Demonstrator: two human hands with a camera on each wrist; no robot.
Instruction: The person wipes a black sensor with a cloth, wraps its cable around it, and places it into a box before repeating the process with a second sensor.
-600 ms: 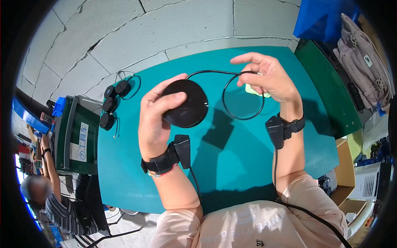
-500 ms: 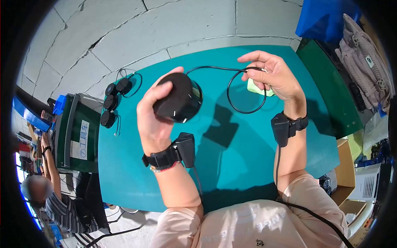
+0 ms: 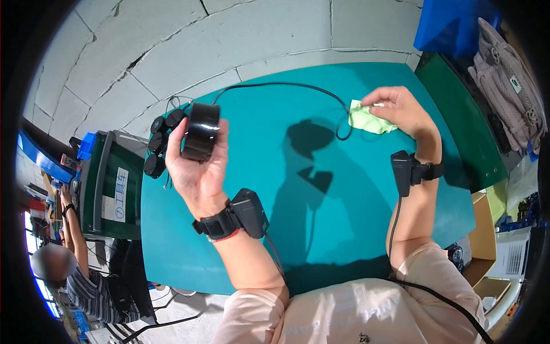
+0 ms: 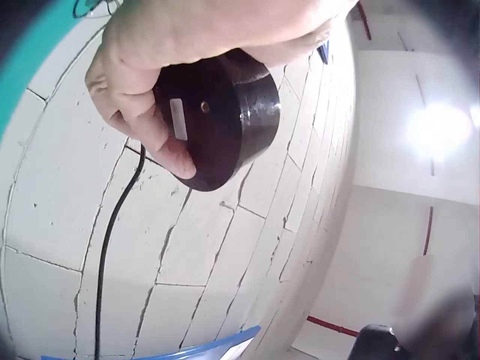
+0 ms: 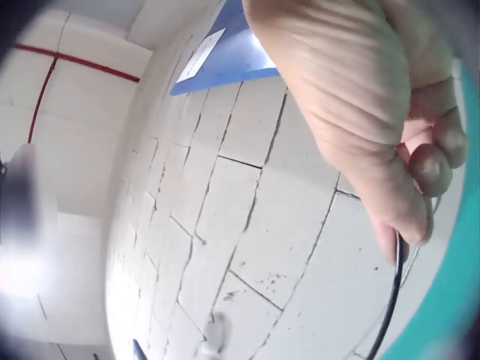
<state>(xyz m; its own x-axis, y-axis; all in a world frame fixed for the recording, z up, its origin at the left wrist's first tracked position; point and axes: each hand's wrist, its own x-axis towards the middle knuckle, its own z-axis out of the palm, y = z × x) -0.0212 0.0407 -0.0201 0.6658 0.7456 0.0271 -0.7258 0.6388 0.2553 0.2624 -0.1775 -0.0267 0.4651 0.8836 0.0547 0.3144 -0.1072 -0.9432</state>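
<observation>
My left hand point(image 3: 197, 166) grips a thick, round black device point(image 3: 201, 135), turned on edge with its glossy side wall towards the head camera. The left wrist view shows its flat dark face with a small pale label point(image 4: 178, 118) and a central hole. A black cable point(image 3: 275, 84) leaves the device and arcs across to the right. Thumb and fingers of my right hand point(image 3: 405, 112) pinch that cable's far part, as the right wrist view shows. Right by these fingertips, a crumpled light-green cloth point(image 3: 372, 120) lies on the table.
Several smaller black round devices point(image 3: 156, 143) with thin cables lie at the teal table's point(image 3: 366, 229) left edge. A green cabinet point(image 3: 106, 195) stands to the left, where another person point(image 3: 94, 286) sits. Blue bin point(image 3: 452, 28) and backpack point(image 3: 504, 86) are at right.
My left hand has moved left and turned the device from face-up to on edge. My right hand has shifted right, drawing the cable's loop out into a wider arc.
</observation>
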